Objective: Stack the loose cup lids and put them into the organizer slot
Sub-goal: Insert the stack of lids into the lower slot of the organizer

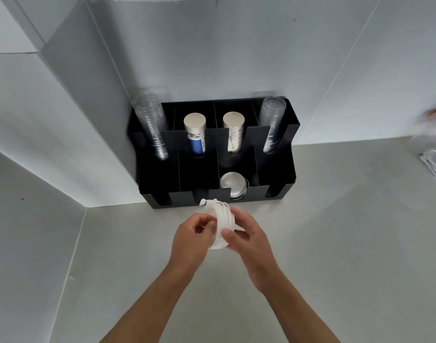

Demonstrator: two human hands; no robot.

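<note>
A stack of several white cup lids [218,215] is held on edge between both hands, just in front of the black organizer [276,174]. My left hand [191,238] grips the stack's left side and my right hand [249,241] grips its right side. The organizer stands against the back wall. One lower front slot holds a stack of grey-white lids [233,185]; the slots beside it look dark and I cannot tell what is in them.
The organizer's upper row holds clear cups [151,127] at the left, two paper cup stacks [195,134] in the middle and clear cups [271,122] at the right. A plastic bag with white items [433,164] lies at the right counter edge. A wall panel closes the left side.
</note>
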